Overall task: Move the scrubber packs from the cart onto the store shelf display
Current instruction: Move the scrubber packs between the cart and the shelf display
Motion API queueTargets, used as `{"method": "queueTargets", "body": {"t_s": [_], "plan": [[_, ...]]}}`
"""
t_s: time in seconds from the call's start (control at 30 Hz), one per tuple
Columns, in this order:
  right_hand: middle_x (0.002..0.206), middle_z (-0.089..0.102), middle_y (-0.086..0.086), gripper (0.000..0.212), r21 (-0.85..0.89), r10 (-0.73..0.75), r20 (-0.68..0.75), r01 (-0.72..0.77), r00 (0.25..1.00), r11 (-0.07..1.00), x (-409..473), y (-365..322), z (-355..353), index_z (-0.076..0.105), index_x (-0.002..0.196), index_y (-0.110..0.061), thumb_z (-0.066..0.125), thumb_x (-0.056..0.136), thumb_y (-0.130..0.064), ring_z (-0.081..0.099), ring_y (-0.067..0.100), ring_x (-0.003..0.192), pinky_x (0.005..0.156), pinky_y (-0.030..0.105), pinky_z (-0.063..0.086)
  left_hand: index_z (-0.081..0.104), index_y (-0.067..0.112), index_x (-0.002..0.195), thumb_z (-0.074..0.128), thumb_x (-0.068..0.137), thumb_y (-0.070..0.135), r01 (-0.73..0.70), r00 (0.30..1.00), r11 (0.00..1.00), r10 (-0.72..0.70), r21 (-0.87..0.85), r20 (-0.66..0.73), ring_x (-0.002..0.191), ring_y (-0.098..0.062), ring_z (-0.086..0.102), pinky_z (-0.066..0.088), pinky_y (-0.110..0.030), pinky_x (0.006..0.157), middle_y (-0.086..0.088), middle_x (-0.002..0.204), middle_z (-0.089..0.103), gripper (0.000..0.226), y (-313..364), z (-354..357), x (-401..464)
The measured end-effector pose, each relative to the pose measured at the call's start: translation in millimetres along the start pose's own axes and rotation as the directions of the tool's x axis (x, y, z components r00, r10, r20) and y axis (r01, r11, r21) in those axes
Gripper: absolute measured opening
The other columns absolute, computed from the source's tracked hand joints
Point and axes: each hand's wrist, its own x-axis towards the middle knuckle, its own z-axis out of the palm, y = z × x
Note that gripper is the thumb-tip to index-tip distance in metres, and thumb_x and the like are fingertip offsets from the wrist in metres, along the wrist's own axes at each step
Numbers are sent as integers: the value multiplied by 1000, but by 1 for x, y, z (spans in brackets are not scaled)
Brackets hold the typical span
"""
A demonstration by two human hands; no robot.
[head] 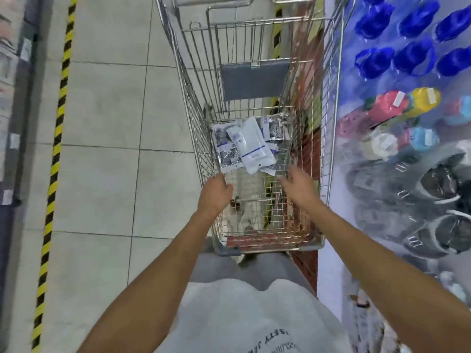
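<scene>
flat white-and-blue plastic scrubber packs [248,146] lie heaped at the far end of the wire metal shopping cart [328,123], on its floor. left hand [215,193] loosely curled, empty; right hand [297,186] released, fingers spread, just short of packs. likely light, floppy, slippery film: pinch an edge or corner.

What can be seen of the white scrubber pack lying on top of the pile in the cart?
The white flat plastic scrubber pack has a thin blue stripe near its lower end and small blue print near the top. It lies tilted on other silvery blue-and-white packs in the silver wire shopping cart. Neither the left hand nor the right hand touches it; print is too blurred to read.
</scene>
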Motion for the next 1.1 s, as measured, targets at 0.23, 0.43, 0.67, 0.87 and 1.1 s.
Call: {"method": "queueTargets", "body": {"t_s": [0.23, 0.43, 0.67, 0.87, 1.1], "plan": [[121, 66, 8, 45, 156, 106, 10, -106, 994, 982, 130, -10, -15, 50, 140, -12, 60, 102, -35, 67, 21, 93, 94, 48, 56, 39, -3, 151, 53, 106, 18, 231, 972, 959, -220, -162, 85, 95, -25, 62, 44, -28, 84, -12, 117, 59, 52, -10, 22, 108], [144, 53, 13, 68, 323, 269, 1, -255, 963, 911, 242, -7, 6, 38, 153, -7, 66, 99, -39, 55, 27, 128, 105, 37, 48, 47, -5, 143, 53, 105, 14, 447, 892, 840, -443, -307, 86, 84, -20, 57, 47, -29, 69, -17, 117, 62, 43, -25, 55, 216], [154, 46, 14, 70, 416, 360, 49, -347, 932, 841, 335, 3, 30, 31, 155, -2, 65, 101, -31, 47, 29, 141, 100, 27, 45, 56, 5, 127, 68, 97, 17, 530, 822, 734, -567, -424, 45, 101, -22, 66, 57, -28, 72, -10, 118, 64, 34, -50, 85, 310], [134, 56, 4, 79, 466, 396, 28, -363, 918, 807, 352, 10, 33, 41, 147, -5, 83, 86, -33, 53, 19, 122, 100, 28, 45, 60, 5, 116, 82, 86, 23, 522, 819, 698, -571, -490, 60, 78, -19, 63, 51, -28, 55, -5, 95, 65, 41, -58, 97, 327], [118, 56, -5, 69, 502, 382, -48, -308, 923, 808, 315, 32, 39, 47, 139, -12, 84, 85, -30, 56, 14, 115, 91, 24, 47, 64, 16, 99, 90, 72, 25, 546, 787, 550, -594, -632, 164, 88, -32, 76, 64, -49, 80, -11, 99, 76, 39, -78, 124, 294]]}}
